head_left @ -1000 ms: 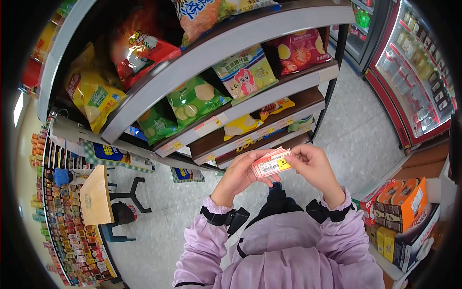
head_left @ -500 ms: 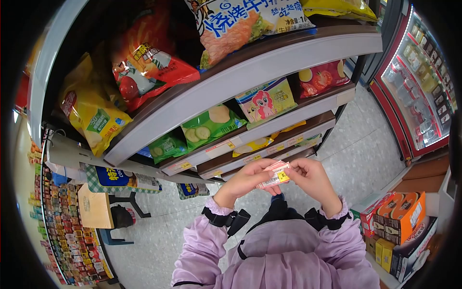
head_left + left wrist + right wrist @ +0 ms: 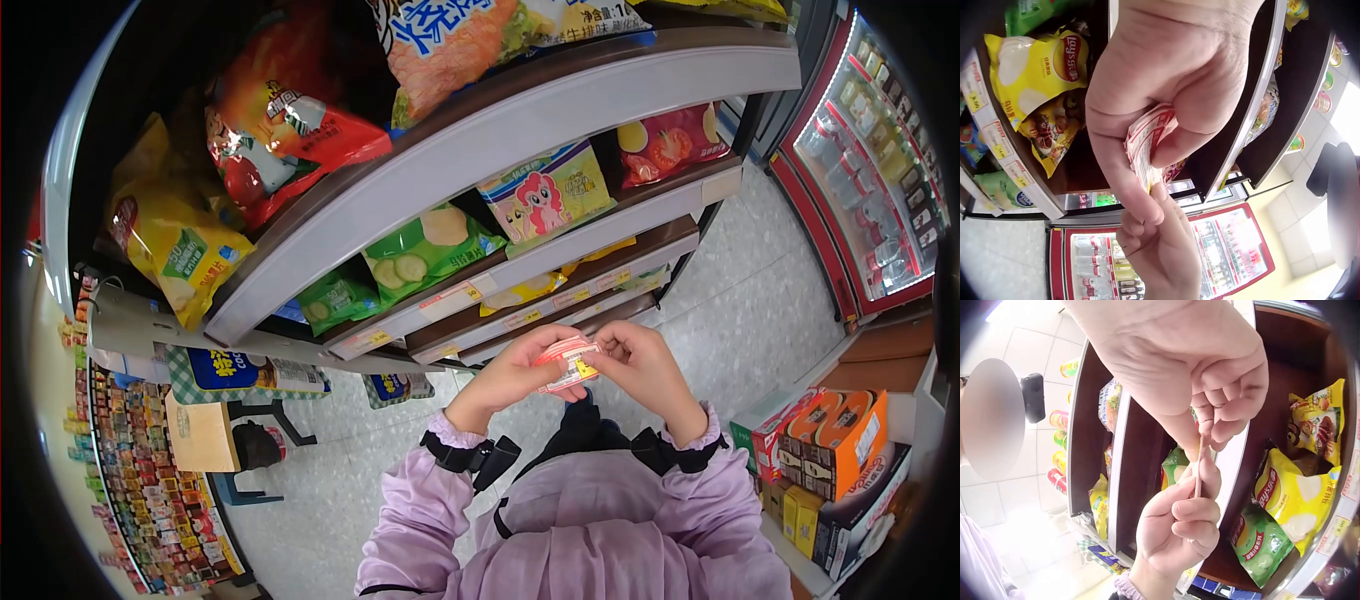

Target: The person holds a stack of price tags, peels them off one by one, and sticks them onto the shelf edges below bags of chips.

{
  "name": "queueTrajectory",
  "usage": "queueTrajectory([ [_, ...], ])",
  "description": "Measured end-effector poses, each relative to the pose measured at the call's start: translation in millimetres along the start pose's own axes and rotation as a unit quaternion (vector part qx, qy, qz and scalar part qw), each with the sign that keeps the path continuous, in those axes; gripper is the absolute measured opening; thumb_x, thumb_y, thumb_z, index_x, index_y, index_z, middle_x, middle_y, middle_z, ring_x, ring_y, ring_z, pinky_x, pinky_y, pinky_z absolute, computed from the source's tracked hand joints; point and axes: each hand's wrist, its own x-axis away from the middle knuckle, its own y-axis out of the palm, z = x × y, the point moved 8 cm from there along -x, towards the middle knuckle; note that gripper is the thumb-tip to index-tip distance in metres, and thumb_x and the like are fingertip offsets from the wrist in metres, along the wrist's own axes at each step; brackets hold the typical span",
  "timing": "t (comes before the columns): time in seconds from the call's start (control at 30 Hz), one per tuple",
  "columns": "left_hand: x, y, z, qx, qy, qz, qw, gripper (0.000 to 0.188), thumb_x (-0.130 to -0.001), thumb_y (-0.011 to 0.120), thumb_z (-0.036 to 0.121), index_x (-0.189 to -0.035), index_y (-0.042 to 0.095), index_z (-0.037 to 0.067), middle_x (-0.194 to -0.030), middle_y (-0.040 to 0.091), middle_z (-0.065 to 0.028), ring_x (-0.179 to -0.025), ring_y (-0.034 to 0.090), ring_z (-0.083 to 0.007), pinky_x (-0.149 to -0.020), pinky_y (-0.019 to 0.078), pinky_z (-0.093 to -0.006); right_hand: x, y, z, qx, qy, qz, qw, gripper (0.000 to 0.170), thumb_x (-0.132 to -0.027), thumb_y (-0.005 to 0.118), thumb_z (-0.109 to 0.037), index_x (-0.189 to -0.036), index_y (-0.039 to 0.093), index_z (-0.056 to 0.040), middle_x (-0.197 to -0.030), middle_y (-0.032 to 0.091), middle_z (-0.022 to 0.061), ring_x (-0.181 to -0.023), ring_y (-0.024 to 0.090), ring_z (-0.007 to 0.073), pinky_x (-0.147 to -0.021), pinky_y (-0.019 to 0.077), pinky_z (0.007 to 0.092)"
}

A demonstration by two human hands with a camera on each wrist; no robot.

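Observation:
A small stack of red-and-white price labels [image 3: 572, 364] with a yellow patch is held between both hands, in front of the snack shelves. My left hand [image 3: 512, 372] grips the stack, its thumb lying across the top label. With thumb and fingertips my right hand [image 3: 645, 372] pinches the stack's right end. In the left wrist view the labels [image 3: 1147, 140] are slightly fanned inside the left hand [image 3: 1160, 81]. The right wrist view shows the stack edge-on between the right hand [image 3: 1191, 375] and the left hand [image 3: 1175, 531].
Chip bags fill the shelf [image 3: 520, 120], its lower ledges carrying price labels. A red-framed drinks fridge [image 3: 870, 170] stands at the right, above stacked boxes [image 3: 835, 440]. At the left are a small wooden table [image 3: 203, 437] and a long rack of packets [image 3: 150, 490].
The left thumb has moved over the top label, and the labels are less flat to the head view. Shelf and hands sit lower in that view than a second ago.

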Motion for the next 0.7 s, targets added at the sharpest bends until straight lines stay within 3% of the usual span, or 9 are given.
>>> queueTrajectory([
  [0.1,5,7,-4,0.037,-0.002,-0.016,0.999,0.034,-0.089,0.049,0.005,-0.121,0.038,0.001,-0.105,0.057,-0.0152,-0.088,0.063,-0.0281,-0.075,0.0535,-0.0357,5,3,-1,0.034,-0.001,-0.013,0.999,0.014,-0.078,0.068,-0.011,-0.080,0.059,-0.0001,-0.063,0.056,-0.0008,-0.053,0.047,0.0025,-0.047,0.0366,0.0188],
  [0.17,8,9,-8,0.048,-0.007,-0.010,0.999,0.034,-0.089,0.049,0.006,-0.121,0.038,0.002,-0.104,0.057,-0.0149,-0.086,0.063,-0.0275,-0.073,0.0536,-0.0352,9,5,-4,0.057,-0.010,-0.015,0.998,0.016,-0.078,0.066,-0.015,-0.078,0.059,0.0002,-0.064,0.058,0.0066,-0.052,0.051,0.0115,-0.048,0.0401,0.0254],
  [0.23,11,11,-12,0.058,-0.011,-0.002,0.998,0.033,-0.090,0.049,0.007,-0.120,0.038,0.002,-0.103,0.058,-0.0145,-0.085,0.064,-0.0270,-0.072,0.0538,-0.0348,13,6,-1,0.049,-0.002,-0.019,0.999,0.016,-0.078,0.066,-0.015,-0.079,0.060,0.0001,-0.064,0.059,0.0069,-0.052,0.052,0.0119,-0.048,0.0403,0.0257],
  [0.4,14,9,-26,0.010,-0.011,0.041,0.999,0.029,-0.092,0.048,0.016,-0.118,0.043,0.004,-0.096,0.059,-0.0109,-0.070,0.062,-0.0172,-0.059,0.0513,-0.0281,24,6,7,0.036,0.010,-0.020,0.999,0.016,-0.079,0.064,-0.015,-0.081,0.062,0.0004,-0.066,0.060,0.0081,-0.054,0.054,0.0148,-0.050,0.0413,0.0270],
  [0.5,16,13,-34,0.013,0.003,0.064,0.998,0.030,-0.094,0.045,0.018,-0.121,0.045,0.006,-0.089,0.060,-0.0080,-0.064,0.060,-0.0126,-0.055,0.0480,-0.0240,30,2,4,0.083,-0.040,0.000,0.996,0.015,-0.080,0.063,-0.013,-0.086,0.063,0.0008,-0.070,0.062,0.0103,-0.056,0.057,0.0194,-0.051,0.0428,0.0279],
  [0.53,17,14,-37,0.012,0.008,0.078,0.997,0.030,-0.094,0.044,0.019,-0.122,0.045,0.007,-0.085,0.060,-0.0065,-0.062,0.059,-0.0108,-0.053,0.0465,-0.0220,32,1,7,0.083,-0.038,-0.003,0.996,0.015,-0.080,0.063,-0.013,-0.086,0.063,0.0008,-0.070,0.062,0.0103,-0.056,0.057,0.0194,-0.051,0.0428,0.0279],
  [0.6,20,18,-43,0.010,0.007,0.085,0.996,0.031,-0.095,0.044,0.020,-0.123,0.046,0.006,-0.085,0.060,-0.0065,-0.062,0.058,-0.0104,-0.053,0.0463,-0.0220,37,-1,11,0.055,-0.053,0.006,0.997,0.012,-0.081,0.063,-0.007,-0.088,0.063,0.0028,-0.070,0.063,0.0038,-0.057,0.053,0.0063,-0.051,0.0413,0.0209],
  [0.7,26,18,-50,0.015,0.025,0.085,0.996,0.031,-0.094,0.045,0.018,-0.122,0.045,0.004,-0.086,0.059,-0.0072,-0.065,0.058,-0.0112,-0.053,0.0462,-0.0229,44,-5,21,0.032,-0.015,0.000,0.999,0.012,-0.082,0.063,-0.007,-0.090,0.063,0.0015,-0.070,0.063,0.0037,-0.059,0.054,0.0059,-0.053,0.0417,0.0202],
])
